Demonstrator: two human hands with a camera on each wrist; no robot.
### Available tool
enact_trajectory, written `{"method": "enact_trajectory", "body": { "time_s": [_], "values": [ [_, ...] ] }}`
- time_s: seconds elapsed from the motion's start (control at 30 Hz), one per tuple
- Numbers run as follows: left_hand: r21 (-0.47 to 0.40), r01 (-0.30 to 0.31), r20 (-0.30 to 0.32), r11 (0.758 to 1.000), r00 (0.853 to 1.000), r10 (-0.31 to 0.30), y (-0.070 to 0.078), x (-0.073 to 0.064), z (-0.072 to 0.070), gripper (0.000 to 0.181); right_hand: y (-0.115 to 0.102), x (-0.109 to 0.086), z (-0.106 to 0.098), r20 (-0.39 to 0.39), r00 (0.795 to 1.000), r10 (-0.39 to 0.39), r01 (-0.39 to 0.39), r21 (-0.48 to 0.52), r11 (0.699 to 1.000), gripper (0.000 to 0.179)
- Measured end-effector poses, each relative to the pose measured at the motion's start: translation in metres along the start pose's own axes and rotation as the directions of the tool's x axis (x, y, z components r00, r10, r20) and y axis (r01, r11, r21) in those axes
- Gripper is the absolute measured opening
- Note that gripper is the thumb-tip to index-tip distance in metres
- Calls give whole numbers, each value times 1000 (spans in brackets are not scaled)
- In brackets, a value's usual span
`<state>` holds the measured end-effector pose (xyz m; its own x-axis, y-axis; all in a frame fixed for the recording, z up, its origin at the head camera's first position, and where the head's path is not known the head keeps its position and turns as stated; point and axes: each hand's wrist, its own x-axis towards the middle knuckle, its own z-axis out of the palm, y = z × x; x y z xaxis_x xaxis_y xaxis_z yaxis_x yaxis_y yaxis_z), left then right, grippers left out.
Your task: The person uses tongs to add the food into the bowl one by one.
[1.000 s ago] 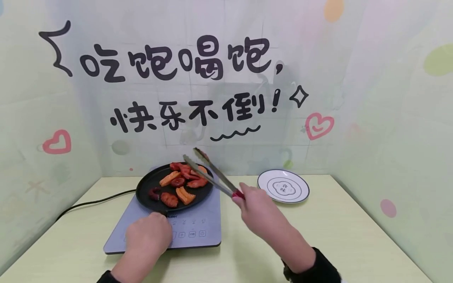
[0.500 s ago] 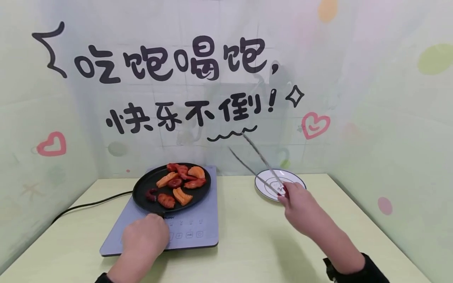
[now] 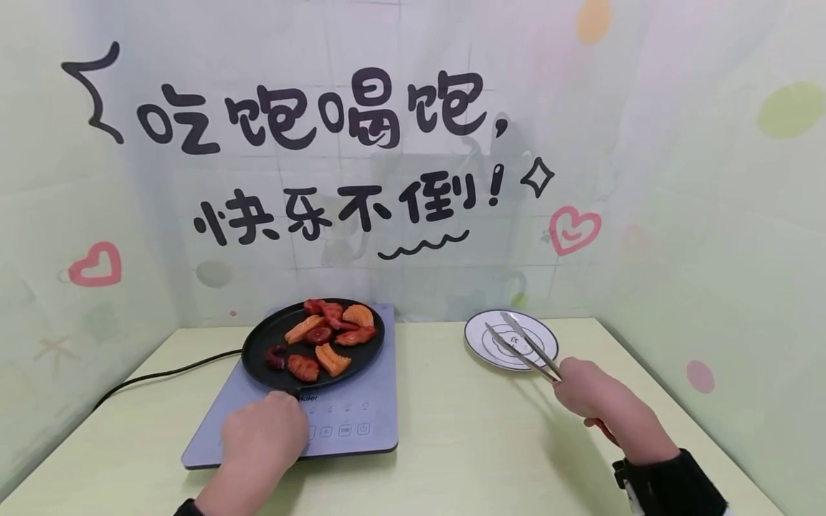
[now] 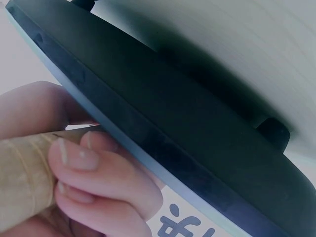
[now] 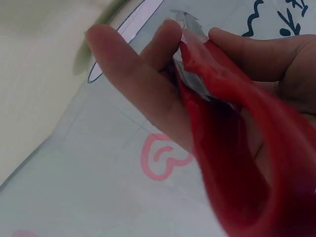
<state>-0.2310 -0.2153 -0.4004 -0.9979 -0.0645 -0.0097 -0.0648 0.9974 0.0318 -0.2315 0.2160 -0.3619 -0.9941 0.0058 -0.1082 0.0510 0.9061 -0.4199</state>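
My left hand (image 3: 266,430) grips the wooden handle (image 4: 24,173) of a black frying pan (image 3: 258,351), with its fingers curled round it in the left wrist view. The pan stands on a grey induction cooker (image 3: 226,437). In it lie several red-brown and orange food pieces, among them a ridged orange slice (image 3: 333,360) and a browned wing-shaped piece (image 3: 303,367). My right hand (image 3: 590,390) holds metal tongs (image 3: 503,337) by their red handles (image 5: 286,143). The tong tips are apart over a white, blue-rimmed plate (image 3: 474,347), and no food shows between them.
A black power cable (image 3: 168,371) runs from behind the pan to the left table edge. The light table (image 3: 452,430) is enclosed by printed wall sheets (image 3: 258,279) at the back and both sides.
My right hand has carried the tongs from above the pan to the right and lowered their tips over the plate. The left hand keeps its grip on the pan handle.
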Motion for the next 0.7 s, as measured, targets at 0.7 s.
{"method": "enact_trajectory", "body": {
  "time_s": [0.7],
  "values": [
    [0,-2,-9,1000,1000,2,1,-1,-2,29,10,9,4,114,993,39,-24,-127,992,20]
  ]
}}
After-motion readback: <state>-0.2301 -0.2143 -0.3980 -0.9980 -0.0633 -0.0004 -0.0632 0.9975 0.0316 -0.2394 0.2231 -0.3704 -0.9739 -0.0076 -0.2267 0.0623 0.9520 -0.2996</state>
